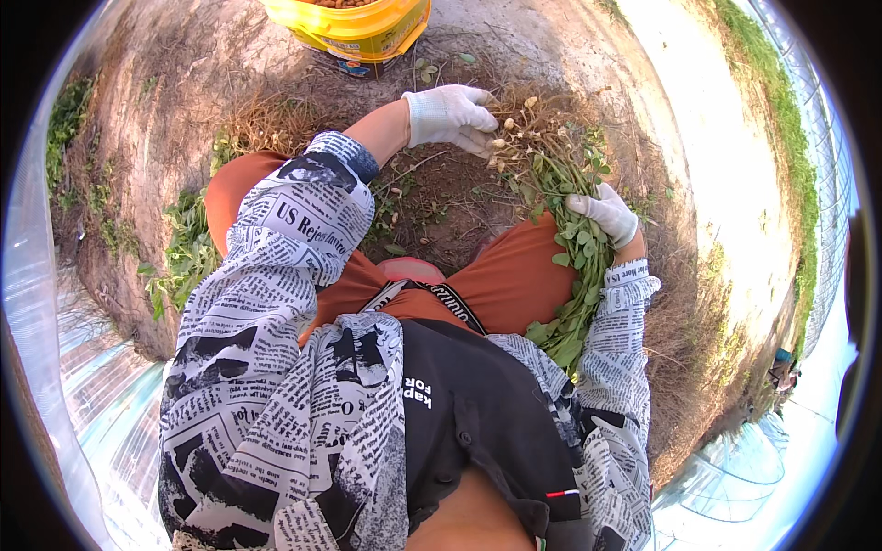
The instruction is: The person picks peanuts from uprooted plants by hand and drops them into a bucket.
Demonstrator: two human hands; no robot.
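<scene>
A white-gloved left hand [455, 118] of mine is at the upper middle, its fingers apart beside the roots and pale pods [508, 124] of uprooted peanut plants. No pod shows between those fingers, though the tips partly overlap the roots. My right hand [605, 215], also in a white glove, is closed around the green stems of the peanut plants [582, 241]. The bunch slants from the roots at its upper end, across my right thigh, down to leaves beside my right forearm. Bare soil [448, 193] with twigs and a few loose pods lies between my knees.
A yellow bucket [358, 31] with a dark lower part stands beyond my left hand, brown pods inside. Dry roots [275, 120] and leafy plants [189, 241] lie beside my left leg. Netting on a frame [823, 158] runs along the far right. Plastic sheeting [124, 399] is at lower left.
</scene>
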